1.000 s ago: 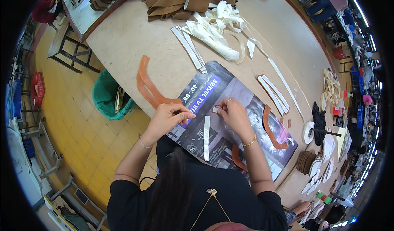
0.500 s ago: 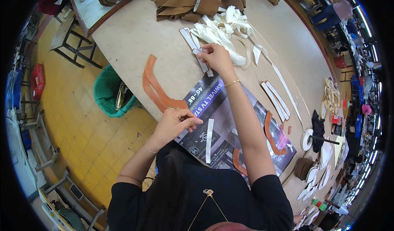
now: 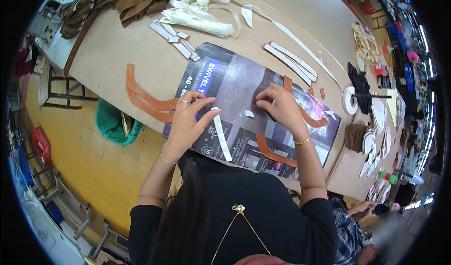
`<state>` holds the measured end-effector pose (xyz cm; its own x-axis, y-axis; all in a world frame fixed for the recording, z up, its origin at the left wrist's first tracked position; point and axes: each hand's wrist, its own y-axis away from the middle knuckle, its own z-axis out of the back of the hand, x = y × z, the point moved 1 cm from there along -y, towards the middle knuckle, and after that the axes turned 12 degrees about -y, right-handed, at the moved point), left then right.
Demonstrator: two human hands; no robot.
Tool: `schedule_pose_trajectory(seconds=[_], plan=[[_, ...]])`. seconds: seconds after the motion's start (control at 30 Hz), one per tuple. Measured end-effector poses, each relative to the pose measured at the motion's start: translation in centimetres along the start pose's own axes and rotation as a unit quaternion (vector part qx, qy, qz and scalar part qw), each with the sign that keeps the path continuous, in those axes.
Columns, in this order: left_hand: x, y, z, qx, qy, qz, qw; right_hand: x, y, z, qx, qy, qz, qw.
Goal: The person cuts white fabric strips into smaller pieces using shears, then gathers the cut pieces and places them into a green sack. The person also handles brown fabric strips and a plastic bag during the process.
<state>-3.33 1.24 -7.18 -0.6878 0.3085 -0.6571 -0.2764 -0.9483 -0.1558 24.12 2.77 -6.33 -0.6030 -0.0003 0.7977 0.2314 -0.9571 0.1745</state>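
My left hand (image 3: 189, 119) is open over the near left part of the dark printed cardboard (image 3: 235, 77), thumb and forefinger spread. Its thumb tip is right at the upper end of a narrow white strip (image 3: 222, 138); whether they touch I cannot tell. Two curved orange-brown leather strips (image 3: 145, 106) lie left of that hand, ends running behind it. Over the cardboard's middle is my right hand (image 3: 282, 106), fingers loosely bent, nothing visible in them. A curved leather strip (image 3: 314, 120) runs partly behind it, and another leather strip (image 3: 272, 156) lies nearer me. A small white scrap (image 3: 249, 113) sits between my hands.
White-faced strips (image 3: 174, 40) lie beyond the cardboard, with more pale strips (image 3: 293, 63) farther right. White tape (image 3: 199, 18) is heaped at the back near brown pieces (image 3: 141, 1). A white roll (image 3: 348, 100) stands right. A green bin (image 3: 115, 124) is beside the table; a co-worker's hand (image 3: 361, 209) shows lower right.
My right hand has drawn back from the white-faced strips to the cardboard's middle. My left hand's fingers have spread, close to the white strip's end. The whole view has shifted.
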Motion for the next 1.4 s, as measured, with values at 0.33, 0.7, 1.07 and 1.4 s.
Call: schedule_pose_trajectory(seconds=[0.33, 0.7, 1.07, 1.4], plan=[[-2.9, -0.6, -4.1, 0.086, 0.015, -0.041, 0.995, 0.5, 4.0, -3.4, -0.067, 0.103, 0.082, 0.989], [-8.1, -2.8, -6.7, 0.24, 0.228, 0.077, 0.94, -1.4, 7.6, -0.6, -0.115, -0.331, -0.065, 0.934], [-17.2, -13.9, -18.3, 0.167, -0.032, -0.325, 0.93, -7.2, 15.2, 5.3, -0.378, -0.52, -0.059, 0.764], [-22.6, -20.5, -28.3, 0.356, -0.147, -0.374, 0.844, -8.7, 18.4, 5.5, -0.445, -0.516, -0.061, 0.729]])
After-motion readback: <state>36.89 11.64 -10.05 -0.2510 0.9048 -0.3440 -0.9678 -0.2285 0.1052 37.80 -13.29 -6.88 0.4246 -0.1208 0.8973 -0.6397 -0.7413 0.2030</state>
